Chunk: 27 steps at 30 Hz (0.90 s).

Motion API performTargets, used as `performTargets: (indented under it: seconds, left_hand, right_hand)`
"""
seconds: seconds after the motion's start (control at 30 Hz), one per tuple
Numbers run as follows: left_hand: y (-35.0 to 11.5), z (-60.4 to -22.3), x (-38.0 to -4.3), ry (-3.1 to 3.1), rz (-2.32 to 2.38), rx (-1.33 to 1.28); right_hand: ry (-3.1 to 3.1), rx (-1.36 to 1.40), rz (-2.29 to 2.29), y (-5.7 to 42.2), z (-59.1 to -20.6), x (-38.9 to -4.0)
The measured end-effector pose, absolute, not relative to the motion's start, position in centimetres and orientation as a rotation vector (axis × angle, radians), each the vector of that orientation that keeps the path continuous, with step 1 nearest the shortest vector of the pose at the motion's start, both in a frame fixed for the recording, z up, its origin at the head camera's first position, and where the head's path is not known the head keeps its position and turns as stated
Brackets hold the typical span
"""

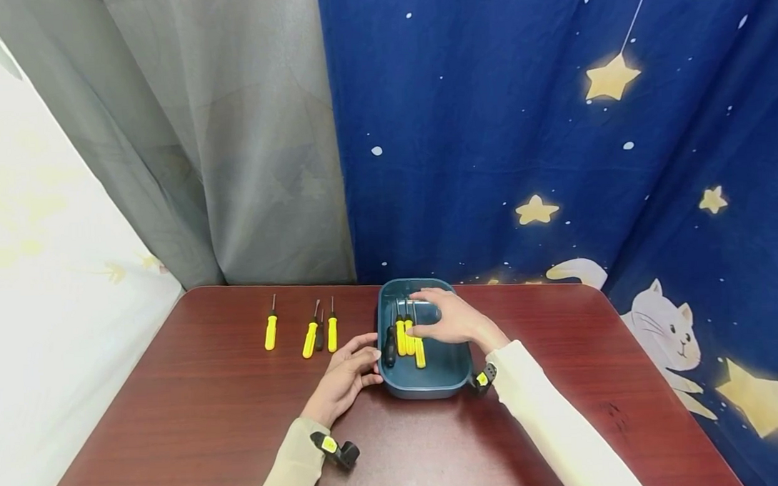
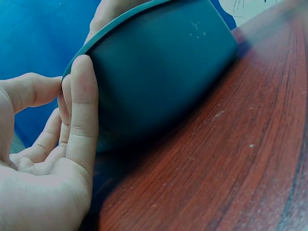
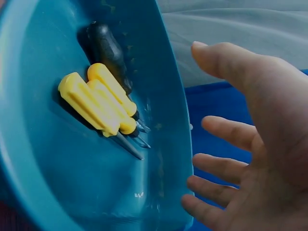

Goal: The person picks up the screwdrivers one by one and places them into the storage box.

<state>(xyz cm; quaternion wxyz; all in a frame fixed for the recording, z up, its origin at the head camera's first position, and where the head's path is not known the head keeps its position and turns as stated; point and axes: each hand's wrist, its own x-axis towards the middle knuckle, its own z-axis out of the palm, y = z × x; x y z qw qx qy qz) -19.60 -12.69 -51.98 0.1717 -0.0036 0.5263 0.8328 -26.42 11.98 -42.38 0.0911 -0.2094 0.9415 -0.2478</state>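
While the right hand [image 1: 452,321] hovers over the blue bin [image 1: 447,366], fingers spread and holding nothing, three yellow-handled screwdrivers [image 1: 420,353] lie inside, leftward and below it, long axes running front to back beside a black-handled screwdriver [image 1: 390,349]. The left hand [image 1: 345,380] grips the bin's left rim, nearer the four loose screwdrivers [image 1: 310,340] on the surface [image 1: 195,400].

Upright blue bin [image 1: 441,377]: three yellow-handled screwdrivers [image 3: 86,101] bunched, black screwdriver [image 3: 107,50] apparently touching.
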Motion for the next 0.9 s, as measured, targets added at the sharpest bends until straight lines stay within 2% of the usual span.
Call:
performTargets:
  seconds: [0.43, 0.9]
  left_hand:
    - [-12.7, -51.9, -19.4, 1.503, 2.369, -0.003]
    - [-12.6, -52.2, -19.5, 1.504, 2.365, -0.002]
  right_hand:
    - [2.862, -0.586, -1.067, 14.4, -42.8, -25.9]
    - [2.614, -0.249, -1.488, 17.0, -43.3, -25.6]
